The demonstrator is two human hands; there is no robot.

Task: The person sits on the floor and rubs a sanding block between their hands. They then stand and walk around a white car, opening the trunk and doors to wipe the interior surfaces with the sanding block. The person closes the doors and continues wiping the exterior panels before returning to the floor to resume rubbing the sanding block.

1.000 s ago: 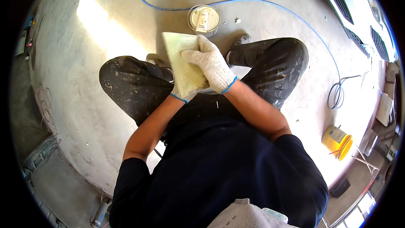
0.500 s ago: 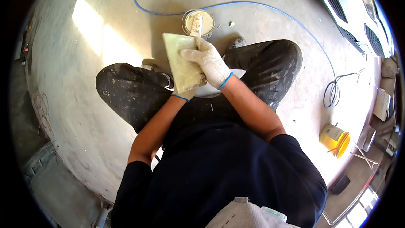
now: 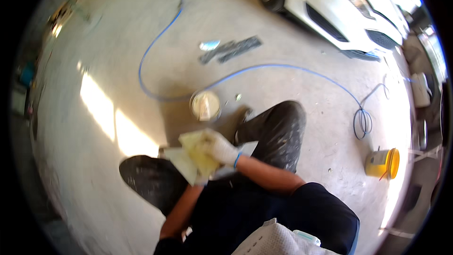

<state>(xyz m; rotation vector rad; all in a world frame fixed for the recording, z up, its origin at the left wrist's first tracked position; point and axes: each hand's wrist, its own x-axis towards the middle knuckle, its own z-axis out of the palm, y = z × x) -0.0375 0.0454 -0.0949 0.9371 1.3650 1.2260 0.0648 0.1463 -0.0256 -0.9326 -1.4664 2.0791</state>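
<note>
Both my hands wear whitish knitted gloves with blue cuffs. My right hand [image 3: 220, 148] is closed on a yellowish flat sheet [image 3: 200, 159], blurred by motion, that lies over a pale green board [image 3: 183, 166]. My left hand [image 3: 203, 179] is under the lower end of the board, its fingers mostly hidden by it. Behind them, between my knees, a pale grey flat surface [image 3: 249, 148] shows in part. Beyond my hands a round tin [image 3: 218, 108] stands on the floor, with a whitish tube [image 3: 204, 108] lying on its lid.
A blue hose [image 3: 264, 65] curves over the concrete floor to a coil [image 3: 363, 122] on the right. Dark strips [image 3: 239, 49] and a light blue piece [image 3: 209, 45] lie farther off. A white car [image 3: 325, 9] stands far right, a yellow bucket [image 3: 377, 163] nearer.
The view has tilted up and farther ahead, so hands, tin and hose sit lower in it. The yellowish sheet now shows apart from the board, at an angle over it.
</note>
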